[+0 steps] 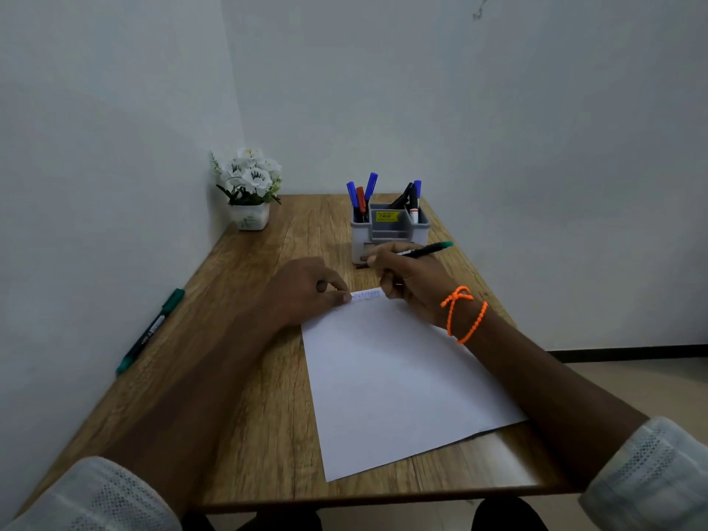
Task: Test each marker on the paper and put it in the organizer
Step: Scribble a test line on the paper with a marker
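Note:
A white sheet of paper (394,381) lies on the wooden table (245,396), with faint blue scribbles at its far edge. My right hand (410,277) grips a green-ended black marker (425,250) over that far edge; the tip is hidden by my fingers. My left hand (306,289) rests on the paper's far left corner with fingers curled, and something small and dark shows between them. A grey organizer (389,228) stands just beyond my hands, holding blue, red and black markers. Another green marker (151,331) lies at the table's left edge.
A white pot of white flowers (249,189) stands in the far left corner against the wall. Walls close the table on the left and behind. The right table edge drops to the floor.

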